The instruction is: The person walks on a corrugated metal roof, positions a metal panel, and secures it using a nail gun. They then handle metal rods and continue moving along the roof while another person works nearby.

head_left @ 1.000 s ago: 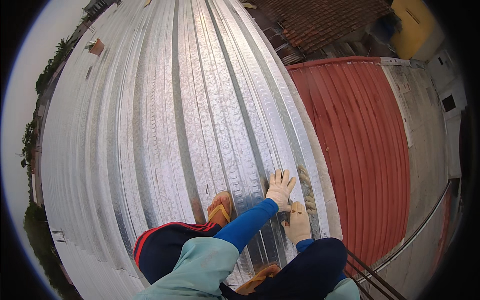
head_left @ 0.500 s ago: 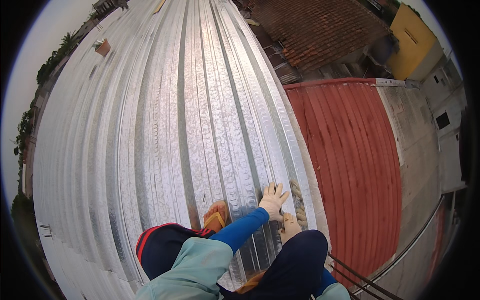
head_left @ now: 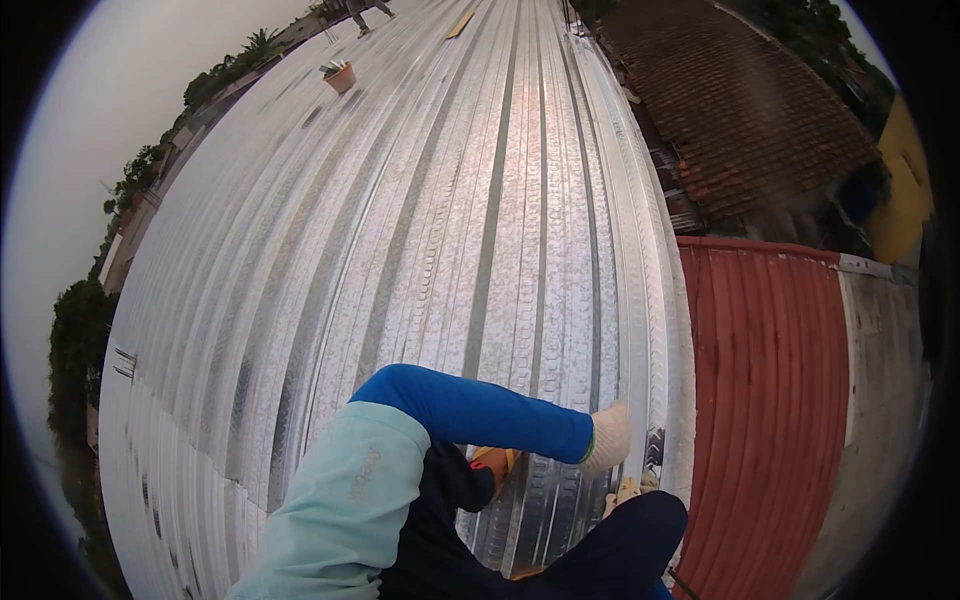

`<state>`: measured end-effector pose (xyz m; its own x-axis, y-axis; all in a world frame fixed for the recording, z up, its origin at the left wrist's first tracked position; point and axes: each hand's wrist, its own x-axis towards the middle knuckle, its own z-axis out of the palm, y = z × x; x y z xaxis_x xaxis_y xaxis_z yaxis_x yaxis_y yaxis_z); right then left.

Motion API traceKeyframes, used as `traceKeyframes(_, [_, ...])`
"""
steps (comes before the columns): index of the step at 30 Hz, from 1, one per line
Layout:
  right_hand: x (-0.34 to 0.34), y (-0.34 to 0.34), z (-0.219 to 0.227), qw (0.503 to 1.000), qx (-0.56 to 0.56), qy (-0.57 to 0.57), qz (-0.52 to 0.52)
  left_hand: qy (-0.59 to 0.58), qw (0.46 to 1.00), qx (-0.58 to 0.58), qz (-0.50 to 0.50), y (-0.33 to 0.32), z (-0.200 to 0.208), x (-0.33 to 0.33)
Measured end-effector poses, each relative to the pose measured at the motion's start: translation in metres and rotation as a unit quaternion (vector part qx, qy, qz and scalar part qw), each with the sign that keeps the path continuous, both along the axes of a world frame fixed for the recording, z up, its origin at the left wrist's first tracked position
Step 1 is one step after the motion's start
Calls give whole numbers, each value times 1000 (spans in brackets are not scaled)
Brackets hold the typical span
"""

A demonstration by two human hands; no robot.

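Observation:
I am crouched on a ribbed, silvery metal roof sheet (head_left: 400,280). My left hand (head_left: 608,440), in a whitish glove below a blue sleeve, is low over the ribs near the sheet's right edge. Its fingers are smeared and turned from view, so their grip does not show. Just below it is my right hand (head_left: 624,493), gloved too, down by the same edge. My dark-trousered right knee (head_left: 640,525) covers most of it; only part of the fingers shows. My left foot in a yellow-strapped sandal (head_left: 498,465) stands on the metal.
A pale ledge (head_left: 688,380) runs along the sheet's right side. Beyond it lie a red ribbed roof (head_left: 765,400) and a brown tiled roof (head_left: 735,110). Far off on the metal are a bucket with items in it (head_left: 341,78), a yellowish strip (head_left: 460,25) and another person's legs (head_left: 362,15).
My view has tilted up and swung left. My left hand, spread flat on the metal before, has turned, and its elbow has risen outward. My right hand is now more hidden by the knee.

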<state>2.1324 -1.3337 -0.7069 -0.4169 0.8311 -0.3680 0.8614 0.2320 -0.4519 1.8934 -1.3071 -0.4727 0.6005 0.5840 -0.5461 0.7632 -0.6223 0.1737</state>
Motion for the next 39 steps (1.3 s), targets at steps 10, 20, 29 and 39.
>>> traceKeyframes(10, [21, 1, -44, 981, -180, -77, -7, -238, 967, 0, 93, -117, 135, -17])
traceKeyframes(20, [28, -26, -32, 969, -77, 188, -141, -75, 987, -50, 132, -74, 139, -15])
traceKeyframes(29, [15, -2, -19, 974, -140, 73, -161, -75, 990, -82, 85, -77, 142, 7])
traceKeyframes(39, [-1, 17, -5, 966, -199, -5, -166, -27, 989, -132, 60, -23, 94, -29])
